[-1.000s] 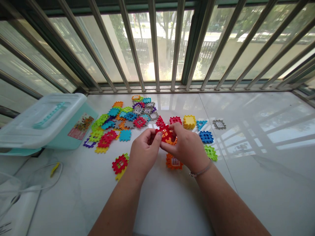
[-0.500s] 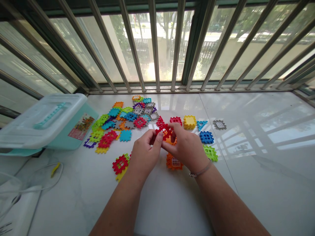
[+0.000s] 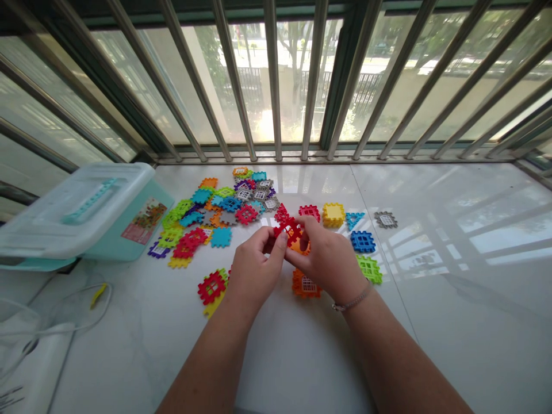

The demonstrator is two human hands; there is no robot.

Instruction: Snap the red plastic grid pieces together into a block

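Note:
A red notched plastic building tile [image 3: 288,231] with window-like openings is pinched between my two hands, above the white surface. My left hand [image 3: 257,259] is closed on its left edge, thumb on top. My right hand [image 3: 321,253] grips its right side, with a bracelet at the wrist. Just beyond lies a red triangular tile [image 3: 282,213]. Under the hands, an orange tile [image 3: 307,284] with a white lattice insert is partly seen. A red tile [image 3: 211,287] rests on green and yellow ones by my left wrist; my left hand hides part of that group.
Loose coloured tiles [image 3: 190,241] form a heap at the left. Yellow tiles [image 3: 333,214], a blue triangle [image 3: 355,219], a blue tile [image 3: 363,241], a green tile [image 3: 370,269] and a grey tile [image 3: 385,219] lie right. A lidded teal box [image 3: 129,224] and cable [image 3: 111,293] stand left; metal bars [image 3: 271,80] rise behind.
Both hands stay closed on the red tile in nearly the same place. The whole view has shifted very slightly; the tiles on the surface look unmoved.

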